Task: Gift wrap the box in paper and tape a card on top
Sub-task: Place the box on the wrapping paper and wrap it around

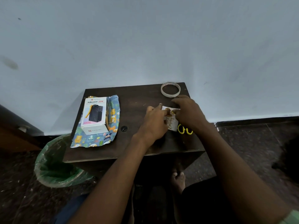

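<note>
Left of centre, the box point(95, 113) lies unwrapped on the paper point(97, 138), one edge of the sheet turned up beside it, so wrapping looks barely begun. Right of centre, the left hand point(153, 122) and right hand point(188, 113) both pinch the card point(172, 122); no tape on it yet. Tape point(170, 89) sits above, scissors point(184, 129) just right. A dark wooden desk point(134, 101) against a pale wall point(145, 38); green-lined bin point(53, 165) lower left
</note>
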`<state>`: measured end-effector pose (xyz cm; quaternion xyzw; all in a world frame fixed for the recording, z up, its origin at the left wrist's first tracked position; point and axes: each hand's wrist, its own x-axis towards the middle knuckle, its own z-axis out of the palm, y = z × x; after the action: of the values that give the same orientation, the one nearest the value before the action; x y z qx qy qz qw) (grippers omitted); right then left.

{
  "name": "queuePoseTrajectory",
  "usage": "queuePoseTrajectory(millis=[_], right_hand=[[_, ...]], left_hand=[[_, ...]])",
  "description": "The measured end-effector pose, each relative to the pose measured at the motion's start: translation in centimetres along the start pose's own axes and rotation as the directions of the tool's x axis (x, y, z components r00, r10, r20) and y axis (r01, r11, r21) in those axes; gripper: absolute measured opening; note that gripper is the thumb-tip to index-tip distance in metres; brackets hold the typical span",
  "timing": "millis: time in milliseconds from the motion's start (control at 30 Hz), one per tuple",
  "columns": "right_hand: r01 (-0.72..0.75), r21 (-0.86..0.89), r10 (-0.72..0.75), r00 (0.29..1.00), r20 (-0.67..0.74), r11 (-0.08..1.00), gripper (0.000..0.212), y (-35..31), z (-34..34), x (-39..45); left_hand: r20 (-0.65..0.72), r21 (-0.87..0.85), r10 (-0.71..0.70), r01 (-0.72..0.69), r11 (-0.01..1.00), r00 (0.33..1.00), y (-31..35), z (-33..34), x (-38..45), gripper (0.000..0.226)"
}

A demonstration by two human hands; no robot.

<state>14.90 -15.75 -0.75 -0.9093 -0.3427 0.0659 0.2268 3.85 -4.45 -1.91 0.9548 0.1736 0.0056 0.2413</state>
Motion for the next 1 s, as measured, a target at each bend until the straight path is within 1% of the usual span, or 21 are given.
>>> queuePoseTrajectory(millis=[100,167,233,333,400,467,533,600,667,733,833,900,933,967,1000], right_hand=[[-0.046,-0.019,0.045,0.998,-0.041,0.999,0.040,0.0,-0.3,-2.1],[-0.049,-0.059,0.048,0.999,-0.015,0.997,0.033,-0.1,-0.3,-3.3],[-0.039,-0.083,0.040,0.999,0.003,0.996,0.037,-0.4,-0.4,-4.1],[-0.043,-0.118,0.043,0.999,-0.002,0.992,0.040,-0.9,-0.3,-4.6],[-0.065,-0.152,0.064,0.998,-0.008,0.986,0.033,-1.2,-0.3,-4.9],[-0.097,-0.177,0.092,0.995,-0.037,0.979,0.030,-1.8,-0.3,-4.9],[-0.093,-0.236,0.078,0.994,-0.071,0.967,0.029,-3.0,-0.1,-4.7],[-0.050,-0.262,0.031,0.996,-0.079,0.964,0.024,-4.5,0.5,-4.3],[-0.007,-0.234,-0.006,0.999,-0.054,0.972,0.018,-5.9,1.3,-3.8],[0.021,-0.169,-0.029,0.999,-0.043,0.985,0.018,-7.3,1.9,-3.3],[0.059,-0.034,-0.061,0.996,-0.065,0.998,0.020,-9.5,2.7,-2.4],[0.084,0.031,-0.082,0.995,-0.059,0.996,0.018,-10.8,3.3,-1.9],[0.098,0.068,-0.094,0.994,-0.054,0.993,0.020,-11.4,3.7,-1.7],[0.102,0.113,-0.097,0.994,-0.045,0.988,0.026,-12.0,4.0,-1.7],[0.103,0.166,-0.099,0.995,-0.033,0.981,0.035,-12.8,4.2,-1.6]], left_hand=[[-0.004,0.018,-0.024,0.024,1.000,1.000,0.2,0.4,0.4,0.057],[-0.040,0.019,-0.038,0.039,0.999,0.998,0.2,0.7,0.4,0.055],[-0.070,0.026,-0.048,0.050,0.998,0.996,0.2,0.7,0.3,0.053],[-0.059,0.006,-0.061,0.061,0.998,0.996,0.1,0.7,-0.3,0.054],[-0.052,-0.006,-0.041,0.041,0.999,0.998,0.0,0.6,-0.8,0.056],[-0.065,0.002,0.005,-0.005,1.000,0.998,0.1,0.4,-1.4,0.053],[-0.124,0.013,0.049,-0.048,0.999,0.991,0.2,-0.1,-2.1,0.046],[-0.204,0.008,0.039,-0.038,0.999,0.978,0.0,-1.0,-2.8,0.038],[-0.293,0.019,-0.004,0.010,1.000,0.956,-0.5,-1.9,-3.3,0.028],[-0.355,0.035,-0.031,0.047,0.998,0.934,-1.3,-3.1,-3.6,0.027],[-0.382,0.009,-0.103,0.115,0.993,0.918,-2.2,-5.2,-4.1,0.028],[-0.416,-0.004,-0.149,0.162,0.987,0.897,-3.2,-6.0,-4.6,0.030],[-0.459,-0.009,-0.164,0.180,0.984,0.873,-3.9,-6.3,-4.8,0.031],[-0.521,-0.003,-0.178,0.207,0.978,0.834,-4.5,-6.7,-5.1,0.031],[-0.587,0.014,-0.208,0.267,0.964,0.782,-5.3,-7.2,-5.4,0.029]])
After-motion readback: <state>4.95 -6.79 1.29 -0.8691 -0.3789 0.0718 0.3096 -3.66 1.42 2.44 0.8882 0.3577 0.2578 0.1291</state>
